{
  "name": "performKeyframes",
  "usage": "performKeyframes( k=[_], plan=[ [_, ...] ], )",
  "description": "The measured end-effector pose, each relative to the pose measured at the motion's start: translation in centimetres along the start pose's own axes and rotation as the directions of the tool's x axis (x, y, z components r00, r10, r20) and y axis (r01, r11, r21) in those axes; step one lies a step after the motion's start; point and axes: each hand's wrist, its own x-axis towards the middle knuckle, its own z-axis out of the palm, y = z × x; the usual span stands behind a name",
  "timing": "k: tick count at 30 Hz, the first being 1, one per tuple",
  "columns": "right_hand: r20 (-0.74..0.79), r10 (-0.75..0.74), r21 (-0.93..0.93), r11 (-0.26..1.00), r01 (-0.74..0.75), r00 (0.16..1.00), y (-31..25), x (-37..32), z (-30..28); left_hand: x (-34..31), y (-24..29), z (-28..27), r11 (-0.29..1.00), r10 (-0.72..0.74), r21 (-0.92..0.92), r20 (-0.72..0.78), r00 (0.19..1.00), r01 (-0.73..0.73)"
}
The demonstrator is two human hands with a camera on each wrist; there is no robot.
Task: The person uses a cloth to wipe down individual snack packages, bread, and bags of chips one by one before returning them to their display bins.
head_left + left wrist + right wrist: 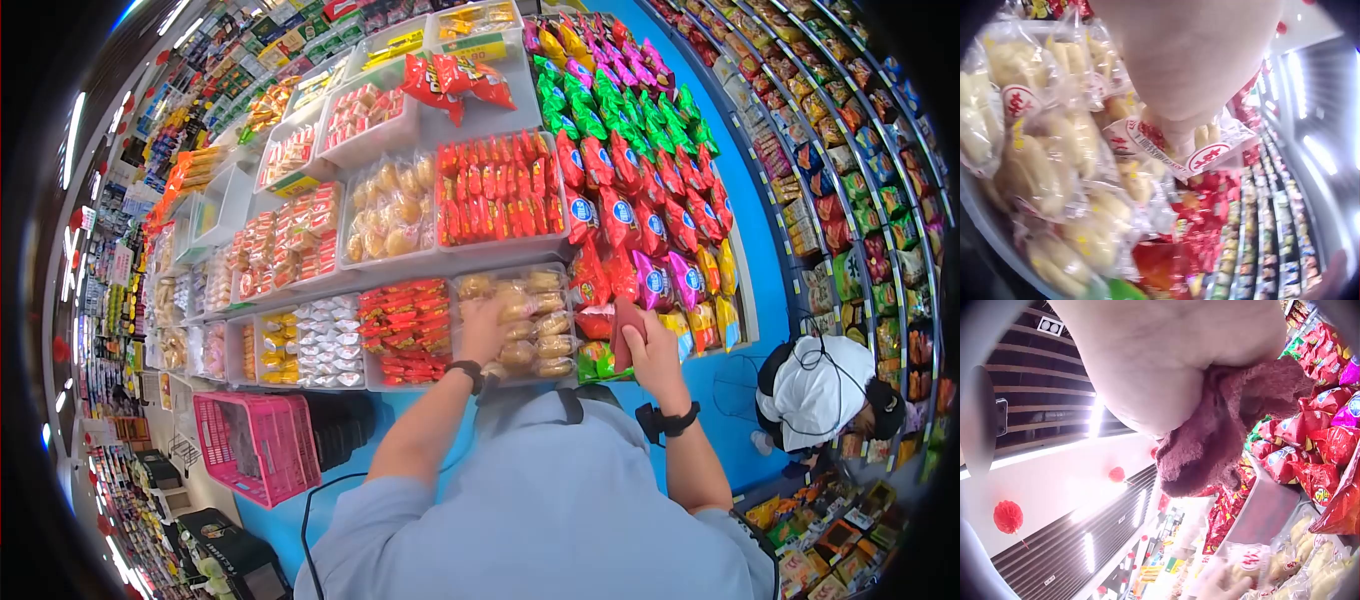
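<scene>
the left arm stretches forward from the shoulder, elbow slightly bent, and the left hand (483,330) is sunk palm-down into a clear bin (510,273) of pale yellow pastry packets on the lowest row of the display. in the left wrist view its fingers (1175,134) curl down and pinch the clear wrapper of one packet (1147,144), which sits tilted and raised a little above the others, its round red label just beside the fingertips. the right arm is bent and raised beside it, the right hand (655,350) upright at the bin's right edge, clenched around a dark red cloth (627,335). the cloth bunches out of the grasp toward the shelf, close to the red snack bags (600,220) but, as far as can be seen, not touching them.
</scene>
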Motion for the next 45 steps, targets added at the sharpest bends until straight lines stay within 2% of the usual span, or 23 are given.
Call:
performKeyframes(
  k=[3, 7, 13, 16, 19, 22, 23, 24, 26, 27, 28, 30, 31, 33, 35, 36, 38, 39, 40, 41, 42, 44, 45],
  plan=[
    [-0.02, -0.015, 0.033, 0.999, 0.015, 1.0, -0.4, -0.8, 0.2, -0.8, -0.8, 1.1, 0.96, 0.097, 0.269, -0.045, 0.994, -0.082],
    [-0.009, 0.078, 0.018, 0.997, -0.078, 0.997, -0.4, -1.6, -0.7, 0.0, -1.0, 0.2, 0.936, 0.062, 0.338, 0.113, 0.992, -0.097],
    [-0.05, 0.09, 0.015, 0.996, -0.09, 0.995, -0.5, -1.3, -0.5, 1.3, -0.5, -1.2, 0.851, 0.098, 0.497, 0.168, 0.981, -0.17],
    [-0.045, 0.117, 0.05, 0.992, -0.115, 0.992, -0.7, -1.2, 0.7, 0.8, 1.4, -1.6, 0.835, 0.034, 0.545, 0.1, 0.994, -0.083],
    [-0.038, 0.156, 0.072, 0.986, -0.153, 0.987, 0.0, -1.6, 2.6, -0.8, 2.0, -1.3, 0.885, 0.023, 0.461, 0.089, 0.996, -0.061],
    [-0.055, 0.205, 0.105, 0.974, -0.199, 0.977, 0.3, -2.2, 4.6, -3.1, 0.4, -0.2, 0.901, 0.05, 0.41, 0.232, 0.971, -0.144],
    [-0.067, 0.223, 0.125, 0.969, -0.214, 0.972, 0.5, -2.5, 5.4, -3.8, -0.3, 0.2, 0.893, 0.036, 0.431, 0.216, 0.976, -0.128],
    [-0.069, 0.249, 0.336, 0.918, -0.212, 0.966, 1.2, -2.8, 6.4, -4.0, -0.9, 0.7, 0.882, 0.028, 0.456, 0.198, 0.98, -0.117],
    [-0.049, 0.344, 0.693, 0.687, -0.216, 0.938, 2.3, -3.3, 8.1, -3.4, -1.2, 1.4, 0.882, 0.031, 0.461, 0.154, 0.988, -0.1],
    [0.127, 0.346, 0.824, 0.485, -0.294, 0.93, -0.6, -2.9, 7.6, -3.0, -1.2, 1.7, 0.893, 0.041, 0.44, 0.132, 0.99, -0.096],
    [0.179, 0.398, 0.869, 0.365, -0.335, 0.899, -2.3, -2.3, 7.8, -2.6, -1.1, 2.1, 0.904, 0.062, 0.415, 0.116, 0.991, -0.105],
    [0.168, 0.4, 0.916, 0.275, -0.293, 0.901, -5.2, -1.2, 8.6, -1.9, -1.0, 2.6, 0.916, 0.044, 0.391, 0.138, 0.99, -0.095],
    [0.106, 0.347, 0.926, 0.308, -0.219, 0.932, -6.6, -0.5, 9.1, -1.6, -1.0, 1.8, 0.922, 0.039, 0.377, 0.149, 0.988, -0.093],
    [0.026, 0.344, 0.961, 0.25, -0.118, 0.939, -7.7, 0.3, 10.6, -2.1, -1.0, -1.2, 0.973, 0.069, 0.2, 0.218, 0.974, -0.113],
    [0.018, 0.457, 0.996, 0.069, -0.056, 0.889, -7.3, 0.7, 12.9, -3.3, -2.4, -4.7, 0.993, 0.112, -0.001, 0.249, 0.962, -0.115],
    [0.031, 0.555, 0.997, 0.036, -0.061, 0.831, -9.9, 1.0, 14.6, -3.9, -5.0, -4.5, 0.964, 0.261, -0.084, 0.107, 0.959, -0.253],
    [0.327, 0.353, 0.945, -0.15, -0.292, 0.877, -10.0, 0.9, 17.9, -6.3, -7.8, -12.4, 0.959, 0.167, -0.274, 0.361, 0.917, -0.067],
    [0.462, 0.224, 0.882, -0.219, -0.418, 0.858, -10.2, 1.2, 20.0, -7.8, -10.1, -16.1, 0.936, 0.136, -0.35, 0.476, 0.869, 0.046],
    [0.432, 0.198, 0.899, -0.014, -0.438, 0.88, -12.1, 0.8, 23.2, -9.5, -13.9, -17.4, 0.938, 0.162, -0.346, 0.436, 0.885, -0.001],
    [0.401, 0.171, 0.882, 0.192, -0.429, 0.9, -13.9, 0.4, 26.4, -11.8, -16.5, -21.4, 0.907, 0.137, -0.42, 0.373, 0.918, 0.035],
    [0.425, 0.235, 0.845, 0.243, -0.476, 0.874, -16.1, 0.1, 29.6, -13.9, -19.9, -23.2, 0.936, -0.011, -0.329, 0.331, 0.944, 0.126],
    [0.435, 0.3, 0.767, 0.371, -0.524, 0.849, -20.4, -1.2, 35.3, -18.7, -27.7, -24.6, 0.948, -0.162, -0.265, 0.079, 0.984, 0.177],
    [0.426, 0.291, 0.732, 0.445, -0.515, 0.857, -22.1, -1.6, 37.4, -20.0, -31.4, -25.8, 0.917, -0.343, -0.141, 0.198, 0.918, 0.373]
  ],
)
